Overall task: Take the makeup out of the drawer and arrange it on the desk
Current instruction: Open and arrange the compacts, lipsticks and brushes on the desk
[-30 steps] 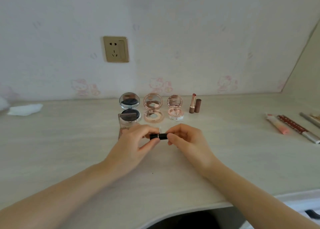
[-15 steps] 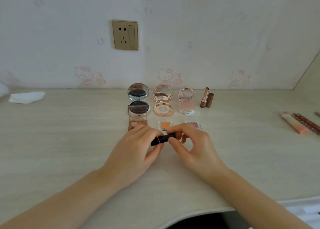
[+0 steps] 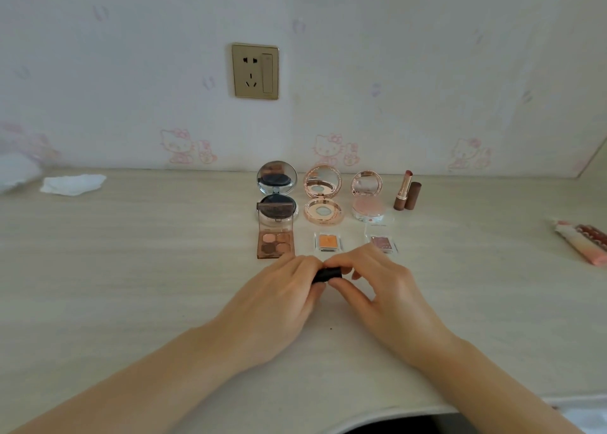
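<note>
Both hands together over the middle of the pale wood-grain bench (image 3: 131, 285), a little in from the near edge. Left hand (image 3: 279, 305) and right hand (image 3: 381, 292) meeting on a small black cylindrical tube (image 3: 326, 274), held sideways just above the surface. Left fingers (image 3: 305, 266) curled over one end, thumb underneath; right fingers (image 3: 341, 262) curled over the other, thumb pressing from below. Pinched from both sides, most of the tube hidden, so no telling whether cap and body are joined or parting.

Just beyond the hands, a front row: a brown four-pan eyeshadow palette (image 3: 276, 240) with its clear lid raised, a small clear square case with an orange pan (image 3: 327, 242), a small clear square case with a mauve pan (image 3: 381, 243). Behind, nearer the far edge, three round compacts standing open: a silver-and-black mirrored compact (image 3: 277, 187), a rose-gold compact (image 3: 323, 193), a pink blush compact (image 3: 367, 197). To their right, an uncapped brown lipstick (image 3: 403, 190) upright, its brown cap (image 3: 414, 195) touching beside it.

At the right edge, a pink squeeze tube (image 3: 578, 246) lying flat against a dark red patterned tube (image 3: 591, 236). Toward the far left corner, a crumpled white tissue (image 3: 72, 183). On the wall above, a gold-framed power socket (image 3: 255, 71).
</note>
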Motion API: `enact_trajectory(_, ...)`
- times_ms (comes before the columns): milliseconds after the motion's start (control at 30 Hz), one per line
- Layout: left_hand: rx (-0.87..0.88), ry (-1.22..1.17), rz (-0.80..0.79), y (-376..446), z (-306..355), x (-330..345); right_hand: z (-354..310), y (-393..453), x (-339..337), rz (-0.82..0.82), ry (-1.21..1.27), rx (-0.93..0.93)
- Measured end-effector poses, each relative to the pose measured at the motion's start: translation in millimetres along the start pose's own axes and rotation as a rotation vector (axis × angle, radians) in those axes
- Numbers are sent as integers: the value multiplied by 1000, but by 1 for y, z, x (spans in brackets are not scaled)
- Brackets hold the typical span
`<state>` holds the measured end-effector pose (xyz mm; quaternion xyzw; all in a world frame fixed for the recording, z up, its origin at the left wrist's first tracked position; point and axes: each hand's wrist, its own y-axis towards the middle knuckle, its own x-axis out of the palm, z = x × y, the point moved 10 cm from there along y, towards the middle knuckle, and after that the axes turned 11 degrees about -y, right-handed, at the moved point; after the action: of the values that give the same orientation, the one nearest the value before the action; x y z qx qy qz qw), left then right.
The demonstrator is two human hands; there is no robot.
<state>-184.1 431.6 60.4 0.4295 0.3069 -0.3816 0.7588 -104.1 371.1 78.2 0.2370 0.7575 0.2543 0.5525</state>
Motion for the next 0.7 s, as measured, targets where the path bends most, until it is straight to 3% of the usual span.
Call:
enact_trajectory(67, -22, -43, 5, -1, -2, -1, 0, 0, 2, -19, 1, 6)
enact_trajectory(333, 63, 150, 13, 2, 9, -5, 4, 0, 5, -40, 47, 47)
enact_trajectory(567, 51, 101, -22, 4, 0, -3, 8, -1, 4, -19, 74, 55)
enact_trajectory(700, 42, 48, 46, 2, 2, -7, 6, -1, 1, 0, 72, 47)
